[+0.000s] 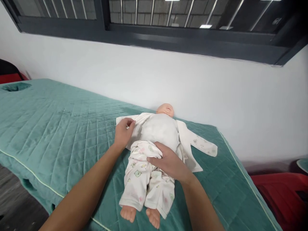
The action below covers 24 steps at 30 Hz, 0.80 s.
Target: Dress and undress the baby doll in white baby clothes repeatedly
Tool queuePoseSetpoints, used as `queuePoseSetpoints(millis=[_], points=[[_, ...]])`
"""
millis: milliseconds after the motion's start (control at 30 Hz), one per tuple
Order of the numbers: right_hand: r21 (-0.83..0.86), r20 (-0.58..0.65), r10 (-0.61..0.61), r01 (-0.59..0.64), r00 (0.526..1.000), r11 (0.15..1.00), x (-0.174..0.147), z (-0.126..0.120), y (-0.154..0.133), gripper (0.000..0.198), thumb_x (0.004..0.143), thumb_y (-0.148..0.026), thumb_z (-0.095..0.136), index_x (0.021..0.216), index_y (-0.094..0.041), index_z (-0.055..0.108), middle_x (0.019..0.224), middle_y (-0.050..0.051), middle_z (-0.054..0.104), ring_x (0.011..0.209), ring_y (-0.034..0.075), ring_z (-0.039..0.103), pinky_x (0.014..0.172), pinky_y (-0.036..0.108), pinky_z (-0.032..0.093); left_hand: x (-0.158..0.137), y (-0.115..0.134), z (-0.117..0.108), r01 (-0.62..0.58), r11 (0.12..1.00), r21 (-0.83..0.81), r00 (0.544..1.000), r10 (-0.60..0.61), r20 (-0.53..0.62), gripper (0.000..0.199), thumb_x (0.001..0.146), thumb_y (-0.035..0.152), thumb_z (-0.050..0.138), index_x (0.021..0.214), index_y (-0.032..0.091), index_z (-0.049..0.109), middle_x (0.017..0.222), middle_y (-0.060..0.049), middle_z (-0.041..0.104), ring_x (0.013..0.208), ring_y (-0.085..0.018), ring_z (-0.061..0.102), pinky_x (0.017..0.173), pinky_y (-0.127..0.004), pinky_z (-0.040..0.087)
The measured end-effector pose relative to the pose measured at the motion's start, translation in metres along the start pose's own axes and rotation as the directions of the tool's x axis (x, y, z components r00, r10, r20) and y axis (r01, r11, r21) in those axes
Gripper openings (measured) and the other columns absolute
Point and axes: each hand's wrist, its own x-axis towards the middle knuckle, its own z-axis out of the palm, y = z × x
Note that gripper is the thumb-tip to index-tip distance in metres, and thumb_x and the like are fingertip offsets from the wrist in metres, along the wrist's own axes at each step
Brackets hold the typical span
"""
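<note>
A baby doll (pixel 160 128) lies on its back, head toward the wall and bare feet toward me. Its white cloth torso is uncovered, with a white baby shirt (pixel 189 138) spread open beneath and beside it. Printed baby pants (pixel 138 173) with small green bear figures cover the legs up to the lower belly. My left hand (pixel 124 133) is closed at the shirt's left side, its thumb and forefinger pinched by the cloth. Over the waistband, my right hand (pixel 170 160) grips the bunched pants between thumb and fingers.
A quilted green cover (pixel 60 128) lies over the bed, which has a face hole (pixel 15 86) at its far left. Behind stands a white wall (pixel 216 93) below a dark-framed window (pixel 156 37). A red object (pixel 281 192) is beyond the right edge.
</note>
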Motion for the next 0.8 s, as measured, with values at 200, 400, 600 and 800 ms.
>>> queuePoseSetpoints(millis=[200, 400, 600, 800], points=[[0.238, 0.075, 0.007, -0.025, 0.997, 0.971, -0.002, -0.018, 0.008, 0.042, 0.088, -0.051, 0.060, 0.119, -0.023, 0.063, 0.112, 0.005, 0.067, 0.103, 0.024, 0.059, 0.090, 0.037, 0.047, -0.012, 0.027, -0.009, 0.080, 0.887, -0.456, 0.686, 0.283, 0.670, 0.024, 0.083, 0.039, 0.064, 0.082, 0.016, 0.071, 0.082, -0.003, 0.064, 0.076, -0.015, 0.056, 0.072, -0.025, 0.042], [0.395, 0.052, 0.089, -0.102, 0.995, 0.913, 0.000, -0.016, 0.015, 0.034, 0.091, -0.049, 0.057, 0.106, -0.022, 0.069, 0.099, 0.003, 0.068, 0.089, 0.018, 0.057, 0.077, 0.029, 0.043, 0.002, 0.021, -0.027, 0.041, 0.872, -0.487, 0.393, 0.434, 0.810, 0.022, 0.088, 0.035, 0.060, 0.094, 0.018, 0.073, 0.103, -0.005, 0.056, 0.093, -0.016, 0.053, 0.083, -0.025, 0.041], [0.400, 0.061, 0.093, -0.109, 0.994, 0.910, 0.004, -0.011, 0.010, 0.025, 0.090, -0.044, 0.061, 0.096, -0.021, 0.070, 0.085, 0.000, 0.063, 0.077, 0.013, 0.051, 0.068, 0.025, 0.037, 0.001, 0.019, -0.030, 0.042, 0.858, -0.512, 0.276, 0.483, 0.831, 0.013, 0.083, 0.029, 0.067, 0.087, 0.017, 0.069, 0.106, -0.005, 0.049, 0.097, -0.017, 0.049, 0.085, -0.025, 0.040], [0.378, 0.071, 0.112, -0.130, 0.991, 0.917, 0.006, -0.010, 0.009, 0.022, 0.091, -0.040, 0.060, 0.100, -0.022, 0.068, 0.085, 0.000, 0.062, 0.074, 0.012, 0.049, 0.065, 0.024, 0.035, 0.001, 0.020, -0.031, 0.109, 0.815, -0.568, 0.270, 0.526, 0.807, 0.012, 0.078, 0.024, 0.071, 0.083, 0.016, 0.064, 0.101, -0.004, 0.054, 0.093, -0.016, 0.051, 0.085, -0.025, 0.040]])
